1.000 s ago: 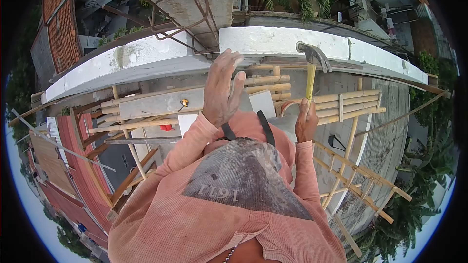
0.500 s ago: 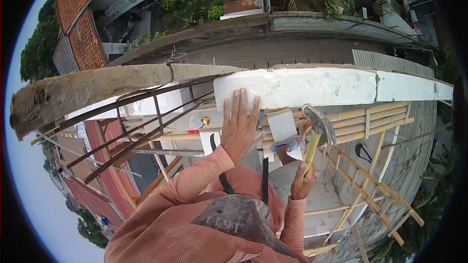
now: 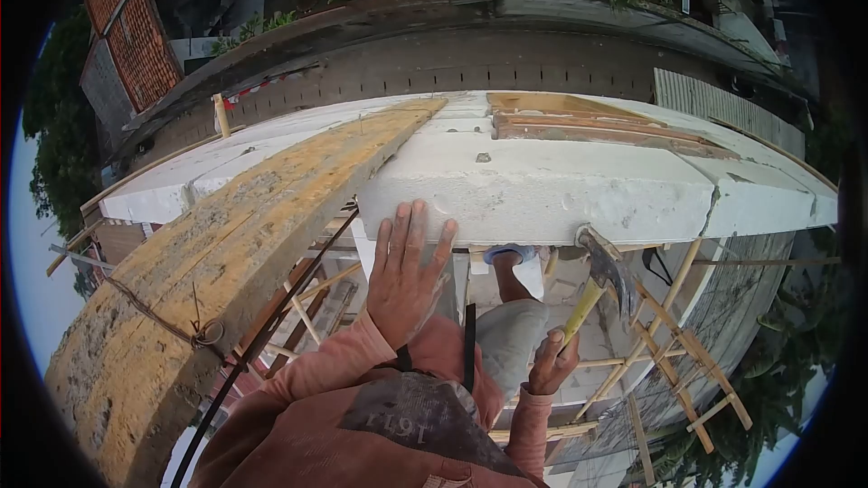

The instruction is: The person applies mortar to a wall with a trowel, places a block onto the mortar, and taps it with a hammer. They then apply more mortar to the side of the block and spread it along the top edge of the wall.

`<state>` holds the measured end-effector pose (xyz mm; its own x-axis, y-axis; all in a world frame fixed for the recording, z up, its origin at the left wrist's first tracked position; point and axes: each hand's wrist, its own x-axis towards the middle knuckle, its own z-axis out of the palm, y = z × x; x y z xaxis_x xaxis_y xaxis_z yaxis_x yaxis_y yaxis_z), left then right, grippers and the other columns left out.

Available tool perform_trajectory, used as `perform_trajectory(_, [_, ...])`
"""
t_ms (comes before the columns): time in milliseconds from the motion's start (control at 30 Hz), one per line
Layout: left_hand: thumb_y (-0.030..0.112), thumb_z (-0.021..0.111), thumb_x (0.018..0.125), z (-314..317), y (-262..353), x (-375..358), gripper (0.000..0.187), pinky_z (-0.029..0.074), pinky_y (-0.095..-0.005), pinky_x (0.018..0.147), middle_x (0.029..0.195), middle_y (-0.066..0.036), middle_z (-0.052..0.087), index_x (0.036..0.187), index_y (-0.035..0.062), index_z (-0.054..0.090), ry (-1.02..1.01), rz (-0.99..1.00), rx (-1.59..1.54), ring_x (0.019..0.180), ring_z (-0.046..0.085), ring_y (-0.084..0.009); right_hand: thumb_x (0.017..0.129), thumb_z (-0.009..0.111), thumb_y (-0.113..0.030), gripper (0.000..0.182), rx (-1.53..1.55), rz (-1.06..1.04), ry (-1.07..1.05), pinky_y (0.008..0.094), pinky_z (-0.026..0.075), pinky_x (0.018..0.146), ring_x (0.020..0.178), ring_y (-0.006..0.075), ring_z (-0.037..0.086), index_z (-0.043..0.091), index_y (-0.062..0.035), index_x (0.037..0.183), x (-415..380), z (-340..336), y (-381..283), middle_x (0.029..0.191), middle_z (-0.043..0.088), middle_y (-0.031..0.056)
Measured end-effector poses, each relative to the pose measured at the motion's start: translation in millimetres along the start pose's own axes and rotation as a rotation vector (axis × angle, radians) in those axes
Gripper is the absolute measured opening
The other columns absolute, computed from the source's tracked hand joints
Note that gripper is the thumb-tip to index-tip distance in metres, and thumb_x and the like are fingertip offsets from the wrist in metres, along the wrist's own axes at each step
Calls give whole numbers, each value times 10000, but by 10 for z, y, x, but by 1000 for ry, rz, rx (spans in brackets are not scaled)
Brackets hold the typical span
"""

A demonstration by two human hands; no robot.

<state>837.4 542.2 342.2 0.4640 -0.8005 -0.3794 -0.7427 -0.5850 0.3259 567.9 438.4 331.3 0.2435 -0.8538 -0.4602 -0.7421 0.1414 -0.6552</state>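
My left hand (image 3: 409,276) lies flat with fingers spread, its fingertips against the near face of a white block (image 3: 533,190) on top of the wall. In my right hand (image 3: 553,362) is a claw hammer (image 3: 601,282) with a yellow handle. The hammer's head is at the lower edge of the block's face, seemingly touching it, with the claw pointing down to the right. A joint separates this block from another white block (image 3: 768,197) on its right.
A rough wooden plank (image 3: 244,253) with bent wire slants across the left, over the wall top. Dark rebar (image 3: 271,334) runs below it. Bamboo scaffolding (image 3: 674,352) stands lower right, above a drop. Brown wood strips (image 3: 597,122) lie behind the block. My foot in a blue sandal (image 3: 509,255) is below.
The view has tilted, so more of the block's top and the plank's upper face shows. My left palm stays against the block. The hammer head has come to the block's lower edge.
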Motion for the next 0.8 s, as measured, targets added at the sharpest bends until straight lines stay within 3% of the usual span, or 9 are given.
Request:
perform_trajectory(67, [254, 794, 777, -2, -1, -21, 916, 217, -574, 1206, 1593, -288, 219, 1556, 123, 330, -8, -4, 13, 1492, 210, -458, 1033, 494, -455, 461, 11, 8, -20, 241, 252, 457, 502, 46, 360, 538, -16, 900, 0, -5, -31, 605, 423, -33])
perform_trajectory(167, [245, 796, 772, 26, -32, -24, 914, 219, -571, 1206, 1595, -280, 221, 1554, 134, 337, -10, -1, 20, 1493, 211, -449, 1020, 511, -405, 454, 26, 129, -83, 318, 368, 518, 549, 137, 462, 595, 34, 941, 25, -152, -262, 652, 502, 49])
perform_trajectory(267, [240, 798, 771, 36, -58, -35, 912, 212, -573, 1207, 1599, -269, 217, 1553, 141, 339, -16, -1, 35, 1496, 203, -444, 1033, 493, -369, 459, -58, -85, -48, 310, 378, 532, 571, 125, 465, 620, 69, 1090, 266, -307, -481, 689, 505, 48])
perform_trajectory(333, [239, 799, 771, 53, -71, -39, 914, 204, -580, 1207, 1597, -261, 220, 1553, 146, 335, -13, 15, 62, 1499, 198, -439, 1055, 476, -283, 423, -74, -52, -119, 316, 417, 571, 612, 146, 502, 602, 88, 1215, 585, -469, -1060, 735, 551, 82])
perform_trajectory(400, [223, 794, 776, 48, -27, -33, 908, 197, -591, 1205, 1591, -256, 228, 1553, 150, 331, 41, -6, -8, 1499, 196, -437, 1063, 477, -185, 349, -408, -353, -158, 346, 476, 632, 678, 225, 610, 592, 92, 1241, 1059, -597, -1466, 814, 639, 165])
perform_trajectory(500, [183, 735, 820, 97, -80, 57, 837, 194, -604, 1202, 1580, -255, 241, 1549, 137, 325, 156, 83, 76, 1498, 198, -435, 1046, 522, -152, 328, -484, -633, -242, 403, 527, 725, 847, 354, 705, 582, 70, 1280, 1698, -435, -2305, 951, 692, 263])
perform_trajectory(667, [98, 560, 912, 77, -129, 470, 656, 210, -597, 1206, 1579, -281, 235, 1529, 87, 336, 187, 60, 168, 1492, 211, -450, 1043, 513, -260, 358, -782, -1028, -449, 489, 530, 793, 899, 356, 703, 623, 49, 1188, 2488, 402, -2806, 942, 721, 203])
perform_trajectory(733, [78, 504, 931, 152, -106, 500, 613, 222, -590, 1207, 1576, -296, 238, 1521, 70, 341, 211, 36, 139, 1488, 219, -459, 1034, 526, -283, 379, -1076, -670, -899, 476, 541, 763, 774, 355, 696, 661, 29, 1200, 2554, 843, -2952, 858, 709, 223])
perform_trajectory(800, [79, 502, 930, 191, -118, 523, 611, 230, -581, 1209, 1570, -304, 249, 1520, 68, 342, 234, 41, 162, 1480, 232, -468, 1011, 540, -318, 415, -1306, -738, -971, 461, 550, 863, 872, 354, 716, 678, 38, 1174, 2577, 1104, -2894, 925, 728, 227])
